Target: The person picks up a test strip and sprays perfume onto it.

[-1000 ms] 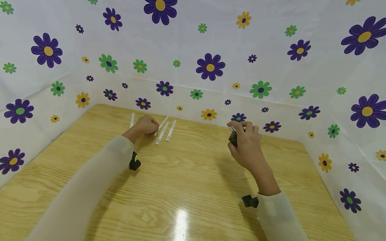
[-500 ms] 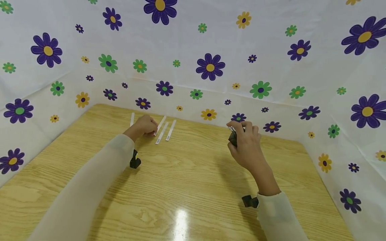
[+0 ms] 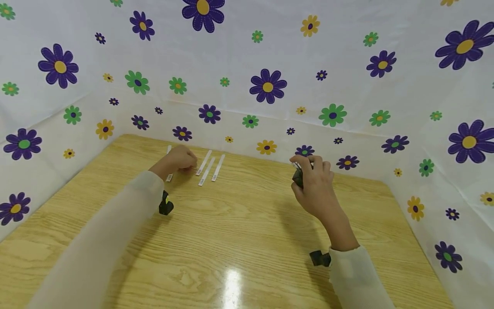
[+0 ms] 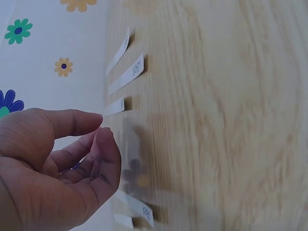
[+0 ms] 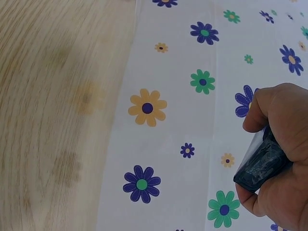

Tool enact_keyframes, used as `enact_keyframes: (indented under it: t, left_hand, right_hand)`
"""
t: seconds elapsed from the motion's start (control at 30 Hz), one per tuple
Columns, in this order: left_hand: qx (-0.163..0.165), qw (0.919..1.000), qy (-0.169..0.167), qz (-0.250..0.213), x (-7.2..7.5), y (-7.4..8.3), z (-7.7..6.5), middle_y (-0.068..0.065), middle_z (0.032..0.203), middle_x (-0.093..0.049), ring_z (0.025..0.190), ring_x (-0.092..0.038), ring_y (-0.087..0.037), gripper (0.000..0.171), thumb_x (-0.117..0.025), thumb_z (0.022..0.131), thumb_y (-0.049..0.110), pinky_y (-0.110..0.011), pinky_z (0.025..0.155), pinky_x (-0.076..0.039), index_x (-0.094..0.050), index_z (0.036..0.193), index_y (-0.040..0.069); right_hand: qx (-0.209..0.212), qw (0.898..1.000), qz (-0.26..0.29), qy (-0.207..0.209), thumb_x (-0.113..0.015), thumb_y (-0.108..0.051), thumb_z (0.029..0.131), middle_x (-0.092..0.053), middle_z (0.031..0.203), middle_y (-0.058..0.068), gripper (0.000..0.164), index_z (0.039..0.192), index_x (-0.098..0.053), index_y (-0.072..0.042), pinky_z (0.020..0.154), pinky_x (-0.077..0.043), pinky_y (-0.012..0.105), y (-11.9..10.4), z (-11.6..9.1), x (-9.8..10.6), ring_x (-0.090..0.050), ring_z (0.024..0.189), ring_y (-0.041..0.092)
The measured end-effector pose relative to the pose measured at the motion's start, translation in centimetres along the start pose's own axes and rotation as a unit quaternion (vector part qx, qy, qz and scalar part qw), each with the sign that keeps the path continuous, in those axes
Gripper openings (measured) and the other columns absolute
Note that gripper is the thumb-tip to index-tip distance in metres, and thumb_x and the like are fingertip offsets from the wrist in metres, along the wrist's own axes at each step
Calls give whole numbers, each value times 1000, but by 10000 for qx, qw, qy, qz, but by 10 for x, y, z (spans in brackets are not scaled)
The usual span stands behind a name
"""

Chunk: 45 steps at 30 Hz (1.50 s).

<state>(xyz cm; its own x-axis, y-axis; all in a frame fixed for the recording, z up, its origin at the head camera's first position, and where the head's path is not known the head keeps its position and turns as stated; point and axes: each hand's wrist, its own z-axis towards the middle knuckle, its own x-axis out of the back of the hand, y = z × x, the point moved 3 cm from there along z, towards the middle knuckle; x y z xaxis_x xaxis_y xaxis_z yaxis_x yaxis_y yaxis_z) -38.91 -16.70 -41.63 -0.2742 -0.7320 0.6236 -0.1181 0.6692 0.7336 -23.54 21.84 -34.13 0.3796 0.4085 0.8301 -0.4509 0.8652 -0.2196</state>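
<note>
On the wood-grained counter [image 3: 239, 214], a narrow white strip [image 3: 170, 177] lies at the left, mostly covered by the left hand [image 3: 178, 158], whose fingers curl loosely round a narrow gap and hold nothing. Right of that hand, three more strips slant side by side: a near strip [image 3: 203, 163] just beside the fingers, a middle strip [image 3: 207, 171] and an outer strip [image 3: 218, 168], all slim and pale with small dark print at one end. Well apart on the right, the right hand [image 3: 314, 184] grips a dark bundle [image 5: 262, 166] above the counter. The left wrist view shows two strips on the hand's far side, where the head view shows one; the right wrist view shows the bundle's glossy, creased wrapping, which the head view leaves mostly hidden.
</note>
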Motion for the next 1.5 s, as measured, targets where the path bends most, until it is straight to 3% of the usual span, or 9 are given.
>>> enact_keyframes:
  t: [0.07, 0.17, 0.5, 0.8, 1.03, 1.33, 1.5]
  left_hand:
    - [36, 10000, 30, -27, 4, -1, -2, -13, 101, -66, 73, -61, -15, 34, -66, 91, 5, -26, 68, -56, -68, 123, -7]
    - [123, 9999, 10, -79, 11, -4, -6, -18, 113, -62, 75, -61, -14, 37, -66, 93, 6, -26, 70, -58, -64, 128, -8]
    - [147, 9997, 78, -163, 37, -18, -19, -18, 103, -62, 67, -58, -13, 35, -64, 96, 6, -26, 66, -56, -60, 126, -11]
    - [413, 9979, 159, -470, 52, -39, -15, -16, 102, -59, 67, -57, -13, 34, -65, 95, 5, -25, 65, -57, -60, 124, -12]
    - [792, 9951, 486, -324, 59, -52, -13, -6, 76, -59, 64, -58, -15, 22, -70, 90, 10, -26, 62, -53, -65, 105, -6]
    - [1061, 9900, 640, -674, 59, -52, -22, -12, 87, -60, 68, -64, -16, 28, -69, 92, 8, -27, 69, -60, -61, 113, -9]
    - [1222, 9867, 600, -889, 56, -51, -21, -15, 96, -56, 72, -62, -17, 30, -73, 88, 3, -27, 72, -60, -61, 113, -9]
  right_hand:
    - [-4, 10000, 7, -12, -74, -1, 86, -42, 131, 30, 64, 139, -43, -21, 75, -36, 58, 0, 0, 0, -39, 106, 48]
    - [-10, 10000, 7, -40, -74, -1, 86, -42, 132, 30, 64, 139, -43, -21, 75, -37, 59, 0, 0, 0, -39, 107, 49]
    - [36, 10000, -39, -20, -73, -2, 87, -42, 132, 31, 63, 139, -42, -21, 74, -37, 60, -1, 0, 1, -39, 106, 49]
    - [-26, 10000, -21, -68, -73, -2, 87, -42, 132, 30, 63, 139, -42, -21, 75, -37, 59, -1, 0, 1, -39, 106, 48]
    - [-73, 9999, -17, -77, -72, -2, 88, -42, 131, 30, 63, 139, -41, -21, 75, -37, 58, 0, 0, 3, -39, 107, 48]
    - [-54, 10000, 15, -45, -71, -1, 87, -42, 130, 29, 62, 139, -42, -21, 74, -36, 57, 0, 0, 4, -39, 105, 47]
    - [-71, 9999, 11, -89, -71, -1, 88, -42, 131, 30, 63, 139, -42, -21, 75, -36, 57, -1, 0, 4, -39, 106, 47]
